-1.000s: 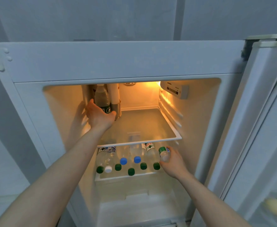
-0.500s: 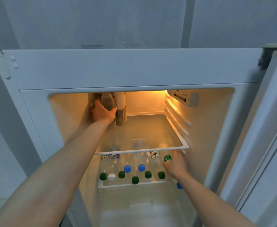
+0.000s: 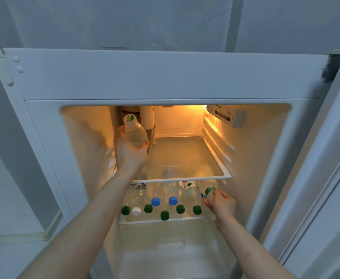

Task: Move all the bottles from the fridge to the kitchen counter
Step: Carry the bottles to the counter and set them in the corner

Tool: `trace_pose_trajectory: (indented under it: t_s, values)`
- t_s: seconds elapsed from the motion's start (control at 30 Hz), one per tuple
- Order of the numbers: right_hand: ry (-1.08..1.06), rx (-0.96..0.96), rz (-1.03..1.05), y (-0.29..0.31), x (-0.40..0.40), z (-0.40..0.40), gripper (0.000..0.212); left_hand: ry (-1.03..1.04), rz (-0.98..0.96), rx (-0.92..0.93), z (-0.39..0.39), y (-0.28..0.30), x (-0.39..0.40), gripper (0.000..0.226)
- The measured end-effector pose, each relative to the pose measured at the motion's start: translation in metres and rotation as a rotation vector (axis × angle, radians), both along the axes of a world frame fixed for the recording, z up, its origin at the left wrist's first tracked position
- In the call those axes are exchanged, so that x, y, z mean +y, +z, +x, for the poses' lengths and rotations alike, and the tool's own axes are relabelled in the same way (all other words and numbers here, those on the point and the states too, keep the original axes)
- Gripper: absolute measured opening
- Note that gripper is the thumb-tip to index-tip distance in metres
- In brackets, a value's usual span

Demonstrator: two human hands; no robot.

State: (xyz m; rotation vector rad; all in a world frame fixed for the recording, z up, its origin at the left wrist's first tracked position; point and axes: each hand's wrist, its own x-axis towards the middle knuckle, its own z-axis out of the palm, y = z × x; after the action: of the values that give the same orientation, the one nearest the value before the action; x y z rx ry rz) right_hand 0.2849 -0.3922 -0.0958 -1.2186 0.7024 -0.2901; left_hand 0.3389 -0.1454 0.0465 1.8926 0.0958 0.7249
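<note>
The fridge (image 3: 165, 77) stands open and lit inside. My left hand (image 3: 128, 153) grips a clear bottle with a white-and-green cap (image 3: 134, 131), tilted toward me over the left of the glass upper shelf (image 3: 185, 158). My right hand (image 3: 221, 203) holds a green-capped bottle (image 3: 209, 193) at the right end of the lower shelf (image 3: 161, 219). Several more bottles with green, blue and white caps (image 3: 155, 201) lie on their sides there, caps toward me. Another dark bottle (image 3: 130, 111) stands at the back left of the upper shelf.
A white cylinder (image 3: 148, 117) stands at the back of the upper shelf beside the dark bottle. The control panel (image 3: 227, 115) sits on the right inner wall. The open fridge door (image 3: 326, 178) is at the right. A drawer (image 3: 169, 254) lies below the lower shelf.
My left hand has pulled the clear bottle forward from the back left corner and tilted it. My right hand has kept hold of the green-capped bottle and drawn it slightly out.
</note>
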Motion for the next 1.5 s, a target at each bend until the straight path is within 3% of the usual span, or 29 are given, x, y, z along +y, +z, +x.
trace_pose_trajectory:
  t_s: [0.1, 0.23, 0.43, 0.73, 1.03, 1.5]
  values:
    - [-0.01, -0.028, 0.053, 0.003, 0.006, -0.027, 0.032, -0.049, -0.05, -0.034, -0.031, -0.002, -0.001, 0.081]
    - [0.049, -0.072, -0.041, 0.021, 0.007, -0.058, 0.038, -0.128, -0.015, -0.074, -0.069, -0.004, -0.001, 0.078]
    - [0.146, -0.118, -0.179, 0.048, -0.003, -0.1, 0.025, -0.262, -0.01, -0.028, -0.118, -0.01, 0.007, 0.075]
    - [0.324, -0.222, -0.665, 0.069, 0.002, -0.128, 0.016, -0.303, -0.018, 0.087, -0.184, -0.04, 0.009, 0.063]
    - [0.763, -0.417, -0.884, 0.086, 0.01, -0.139, 0.008, -0.036, 0.03, 0.212, -0.285, -0.066, -0.006, 0.064]
    - [1.544, -0.58, -0.835, 0.06, 0.102, -0.244, 0.01, 0.608, -0.007, 0.425, -0.519, -0.112, -0.013, 0.059]
